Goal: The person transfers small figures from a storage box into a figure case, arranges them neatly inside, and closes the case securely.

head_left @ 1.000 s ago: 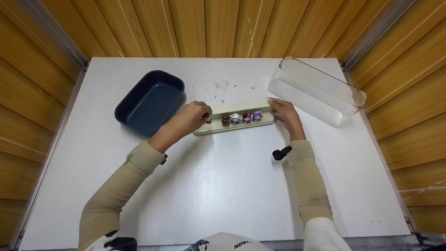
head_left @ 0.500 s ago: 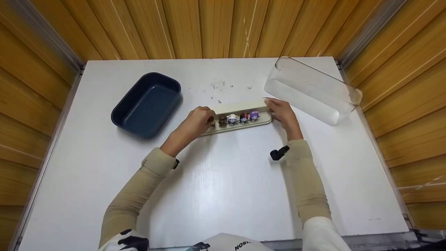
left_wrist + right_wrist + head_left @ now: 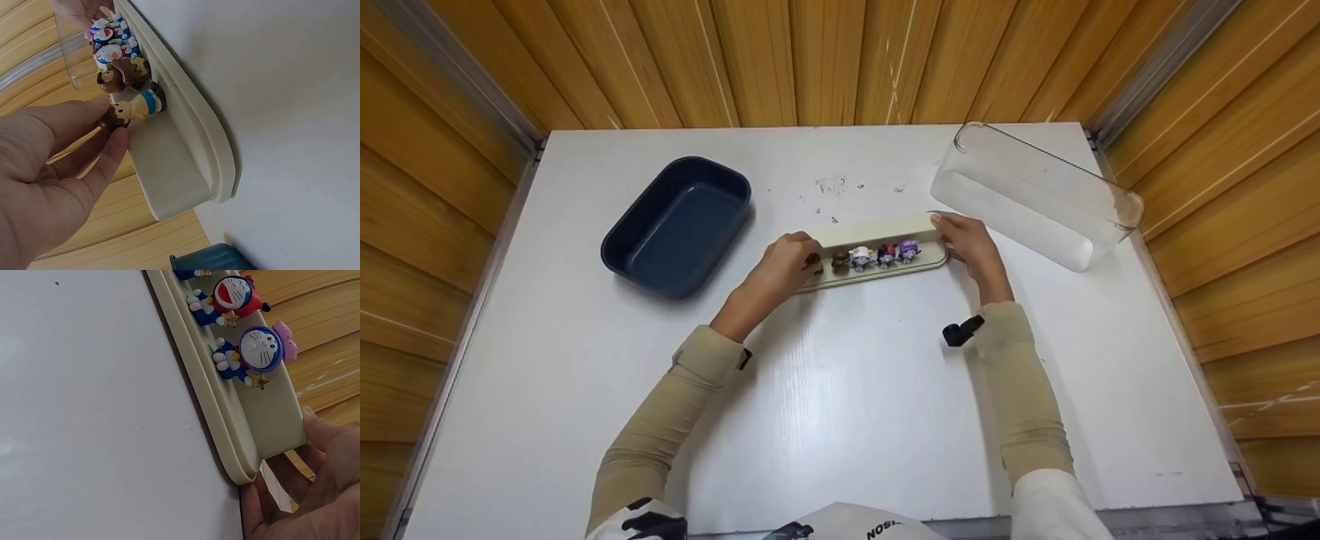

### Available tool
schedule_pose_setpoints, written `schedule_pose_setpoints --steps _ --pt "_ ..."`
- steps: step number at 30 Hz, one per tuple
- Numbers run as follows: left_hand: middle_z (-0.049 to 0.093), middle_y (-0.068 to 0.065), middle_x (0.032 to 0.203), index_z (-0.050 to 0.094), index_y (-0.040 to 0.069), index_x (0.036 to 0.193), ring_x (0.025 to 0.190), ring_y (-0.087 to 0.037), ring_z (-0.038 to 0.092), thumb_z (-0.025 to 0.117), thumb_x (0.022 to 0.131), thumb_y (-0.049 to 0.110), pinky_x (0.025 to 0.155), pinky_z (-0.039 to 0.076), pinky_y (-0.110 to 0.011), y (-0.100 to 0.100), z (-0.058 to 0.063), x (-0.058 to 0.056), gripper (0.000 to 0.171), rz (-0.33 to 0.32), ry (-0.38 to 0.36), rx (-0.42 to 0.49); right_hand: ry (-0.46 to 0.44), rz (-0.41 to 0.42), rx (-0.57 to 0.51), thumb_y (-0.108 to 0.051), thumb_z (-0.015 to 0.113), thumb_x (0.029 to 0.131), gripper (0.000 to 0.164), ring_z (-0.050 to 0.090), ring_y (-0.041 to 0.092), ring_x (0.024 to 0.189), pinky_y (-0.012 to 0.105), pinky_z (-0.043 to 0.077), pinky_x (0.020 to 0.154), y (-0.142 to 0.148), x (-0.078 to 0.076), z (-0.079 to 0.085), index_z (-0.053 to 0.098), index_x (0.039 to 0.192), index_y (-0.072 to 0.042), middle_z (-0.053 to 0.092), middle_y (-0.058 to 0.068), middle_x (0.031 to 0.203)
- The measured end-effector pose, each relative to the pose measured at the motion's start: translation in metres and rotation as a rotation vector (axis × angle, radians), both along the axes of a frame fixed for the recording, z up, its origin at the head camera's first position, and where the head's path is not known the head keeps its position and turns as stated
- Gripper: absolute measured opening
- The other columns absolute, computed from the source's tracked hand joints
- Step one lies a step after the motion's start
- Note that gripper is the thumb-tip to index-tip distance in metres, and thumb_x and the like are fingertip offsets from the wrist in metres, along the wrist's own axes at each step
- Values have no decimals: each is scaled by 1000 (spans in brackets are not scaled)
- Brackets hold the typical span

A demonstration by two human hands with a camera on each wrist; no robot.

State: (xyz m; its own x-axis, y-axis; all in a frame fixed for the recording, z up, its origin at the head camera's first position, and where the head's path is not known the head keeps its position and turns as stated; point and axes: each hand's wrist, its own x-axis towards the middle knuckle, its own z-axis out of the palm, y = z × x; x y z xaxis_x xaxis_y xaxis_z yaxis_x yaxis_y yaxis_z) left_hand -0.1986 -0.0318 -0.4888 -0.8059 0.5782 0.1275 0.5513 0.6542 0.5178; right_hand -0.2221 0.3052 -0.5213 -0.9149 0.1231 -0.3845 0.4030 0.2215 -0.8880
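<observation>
My left hand (image 3: 781,268) pinches the brown-haired head of a small figurine (image 3: 139,107) with blue shorts. Its feet meet the base of a cream figurine stand (image 3: 877,230), a narrow ledge with an upright back panel. Beside it on the ledge stands a brown figurine (image 3: 133,71), then a white-hatted figurine (image 3: 860,258). Farther right are a red-hooded cat figurine (image 3: 232,295) and a cat figurine with a pink bow (image 3: 260,349), each holding a gold star. My right hand (image 3: 971,241) grips the stand's right end, thumb on the back panel, other fingers behind and below.
Left of the stand is a dark blue rectangular bin (image 3: 679,229). A clear plastic box (image 3: 1035,199) lies at the back right, close to my right hand. Dark specks mark the white table (image 3: 840,390) behind the stand. Wood-patterned walls (image 3: 825,60) enclose three sides.
My left hand has moved slightly right and down with the figurine, bringing it onto the stand next to the brown one. The right hand keeps its grip on the stand's end.
</observation>
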Motion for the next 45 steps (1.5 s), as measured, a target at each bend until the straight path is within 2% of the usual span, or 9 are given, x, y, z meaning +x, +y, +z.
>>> schedule_pose_setpoints --steps 4,9,16,21,26,35,40,45 --pt "66 -17 101 73 -3 101 94 -30 65 70 94 0 81 56 -40 2 -1 0 8 15 8 -6 -1 5 -1 -38 57 104 55 53 25 129 37 47 108 0 0 0 50 150 -7 54 16 146" --pt "63 -18 103 72 -3 102 95 -33 63 67 95 -1 80 56 -41 5 -1 0 9 0 11 -27 -4 -5 7 -40 57 104 56 53 25 129 37 46 108 2 0 0 50 150 -8 54 16 146" --pt "60 -19 102 72 -4 103 95 -35 61 69 91 -8 78 55 -40 4 -7 4 13 -16 36 5 -12 12 -28 -41 58 103 57 50 26 134 38 43 112 0 3 0 50 151 -11 52 15 148" --pt "56 -18 99 71 -3 103 89 -34 55 61 95 -10 75 51 -40 6 -12 7 14 -24 80 5 -5 13 -33 -39 58 104 56 51 25 130 38 44 111 0 3 1 50 150 -9 53 15 146" --pt "54 -16 101 69 -2 103 88 -31 51 58 98 -9 75 51 -40 11 -14 9 14 9 106 -11 -6 13 -24 -39 57 104 56 53 23 126 37 45 109 0 1 2 50 150 -9 54 16 144" --pt "52 -14 107 69 1 106 94 -30 49 58 100 -5 77 52 -40 15 -17 8 15 57 122 -41 -18 4 -23 -40 58 103 58 52 25 130 37 45 110 -1 0 1 48 151 -8 53 16 147" --pt "53 -13 112 68 6 120 98 -30 51 62 99 0 78 53 -40 14 -17 8 22 66 109 -60 -15 4 -7 -41 58 103 57 53 23 128 37 45 110 -1 0 2 50 151 -10 54 15 146" --pt "52 -14 125 51 11 146 107 -32 52 70 95 5 79 54 -43 11 -16 11 55 46 99 -64 37 33 65 -41 55 105 53 55 22 121 36 49 100 -1 3 2 53 149 -10 57 15 141"
